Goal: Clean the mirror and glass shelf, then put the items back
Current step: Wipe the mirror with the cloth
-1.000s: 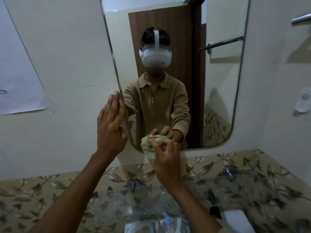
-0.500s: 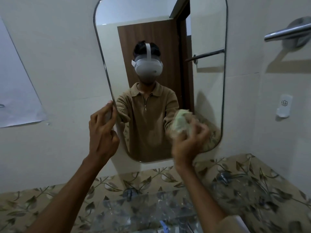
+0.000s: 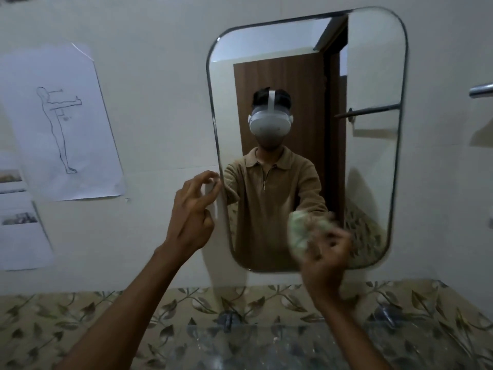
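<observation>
The rounded mirror point(image 3: 370, 76) hangs on the wall right of centre and reflects a person in a tan top with a white headset. My left hand point(image 3: 190, 214) is at the mirror's left edge, fingers curled, thumb and forefinger pinching the rim. My right hand point(image 3: 326, 260), motion-blurred, grips a crumpled pale green cloth point(image 3: 297, 237) against the lower part of the mirror. The glass shelf point(image 3: 266, 343) runs along the bottom under both forearms; nothing visibly stands on it.
Paper sheets point(image 3: 61, 124), one with a line drawing of a figure, are stuck on the wall at left. A metal towel bar point(image 3: 481, 90) juts in at the right edge. Leaf-patterned tiles point(image 3: 53, 321) run behind the shelf, with metal shelf brackets point(image 3: 228, 320).
My left hand went from flat against the mirror's edge to curled fingers on it. My right hand carried the cloth rightward across the lower mirror. The view swung left, showing the papers.
</observation>
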